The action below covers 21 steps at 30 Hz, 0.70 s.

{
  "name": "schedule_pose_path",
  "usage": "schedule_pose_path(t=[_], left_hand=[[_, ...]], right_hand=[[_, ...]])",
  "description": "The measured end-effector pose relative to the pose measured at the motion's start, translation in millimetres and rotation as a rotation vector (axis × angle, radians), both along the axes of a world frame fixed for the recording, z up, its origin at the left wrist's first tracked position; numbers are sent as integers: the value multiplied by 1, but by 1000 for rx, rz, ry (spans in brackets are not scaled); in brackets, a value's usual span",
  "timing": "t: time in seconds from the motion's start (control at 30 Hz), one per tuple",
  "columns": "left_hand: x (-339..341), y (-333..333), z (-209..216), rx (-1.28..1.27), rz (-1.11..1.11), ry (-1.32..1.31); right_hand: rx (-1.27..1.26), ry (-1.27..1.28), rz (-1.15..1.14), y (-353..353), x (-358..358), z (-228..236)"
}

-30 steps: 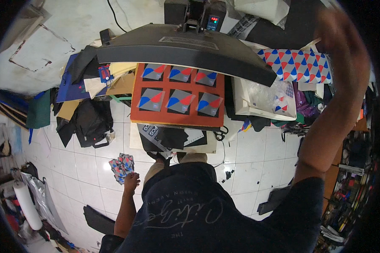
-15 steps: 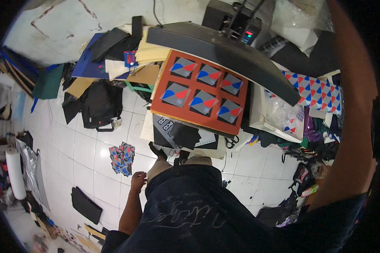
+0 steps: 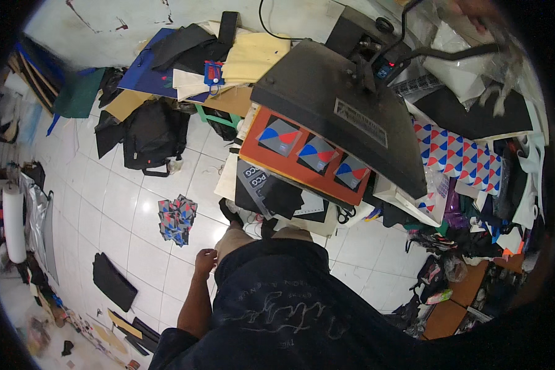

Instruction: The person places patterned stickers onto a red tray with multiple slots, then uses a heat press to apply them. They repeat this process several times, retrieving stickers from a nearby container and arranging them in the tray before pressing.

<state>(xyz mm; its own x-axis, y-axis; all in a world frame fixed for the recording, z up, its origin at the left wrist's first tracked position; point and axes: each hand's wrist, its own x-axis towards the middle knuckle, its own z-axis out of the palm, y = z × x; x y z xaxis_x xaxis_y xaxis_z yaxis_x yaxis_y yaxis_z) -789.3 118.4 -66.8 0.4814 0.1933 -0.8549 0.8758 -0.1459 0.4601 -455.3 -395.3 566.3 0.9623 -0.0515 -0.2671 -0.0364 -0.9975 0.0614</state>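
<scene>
A heat press stands before me, its dark upper plate (image 3: pixel 345 117) tilted low over the orange-red lower pad (image 3: pixel 268 157). Several grey patches with blue and red shapes lie on the pad; the front row shows, including the middle patch (image 3: pixel 316 154), while the plate hides the back of the pad. My right hand (image 3: pixel 475 12) is raised at the top right edge, near the press's bent lever (image 3: pixel 459 54); it is dim and cut off, so its grip is unclear. My left hand (image 3: pixel 206 260) hangs beside my thigh, fingers loosely curled, with nothing seen in it.
Similar patches (image 3: pixel 177 220) lie heaped on the tiled floor. A black bag (image 3: pixel 154 135) and a folded black cloth (image 3: pixel 114 282) are also down there. Right of the press are a white tray (image 3: pixel 407 203) and a patterned sheet (image 3: pixel 459 157). Scissors (image 3: pixel 346 214) lie below the pad.
The upper plate has come down and forward, now covering the back row of patches. My right arm has moved, and its hand now shows at the top right. The view has shifted slightly.
</scene>
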Motion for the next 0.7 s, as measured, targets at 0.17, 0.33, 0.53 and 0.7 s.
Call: schedule_pose_path(t=[0.17,0.33,0.53,0.7], left_hand=[[13,-15,-4,-45,6,-7],[15,-13,-32,-187,20,-27],[6,-4,-74,101,-257,-153],[11,-5,-29,163,-70,0]], right_hand=[[382,187,-270,6,-45,-58],[589,355,-145,44,-77,-137],[671,215,65,57,-119,-264],[646,200,-92,94,-121,-318]])
